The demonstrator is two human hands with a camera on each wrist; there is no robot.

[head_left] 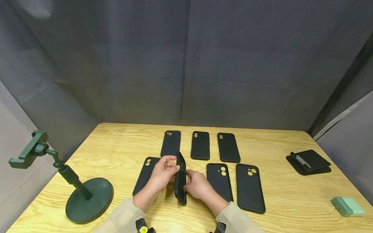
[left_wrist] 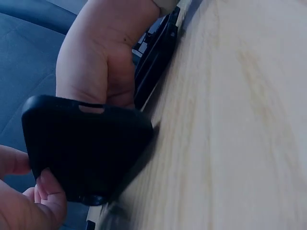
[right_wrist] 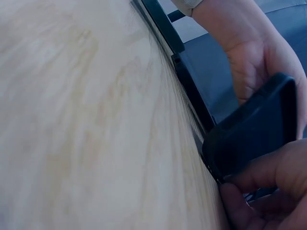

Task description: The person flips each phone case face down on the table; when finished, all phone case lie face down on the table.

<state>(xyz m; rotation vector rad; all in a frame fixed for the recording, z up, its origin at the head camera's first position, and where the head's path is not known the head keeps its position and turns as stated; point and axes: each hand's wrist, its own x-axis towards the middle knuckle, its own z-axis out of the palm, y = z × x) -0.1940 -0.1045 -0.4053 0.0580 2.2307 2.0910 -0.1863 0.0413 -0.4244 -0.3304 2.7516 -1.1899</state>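
Observation:
Between both hands a black phone case (head_left: 181, 181) stands on its long edge, nearly side-on to the head view. My left hand (head_left: 162, 174) pinches its edge with thumb and fingers. Lower down on the opposite side, my right hand (head_left: 199, 185) grips it by the edge with thumb and fingers. In the left wrist view the case's broad dark face (left_wrist: 86, 143) shows, and in the right wrist view the hollow inside (right_wrist: 254, 134) faces the camera. Another black case (head_left: 144, 176) lies flat, partly covered by my left hand.
Three black cases lie in a back row, including one in its middle (head_left: 200, 145). Two more, one with camera holes (head_left: 250, 187), lie right of my right hand. A green phone stand (head_left: 89, 200) is at left; a black folded holder (head_left: 309, 161) and green block (head_left: 347, 206) at right.

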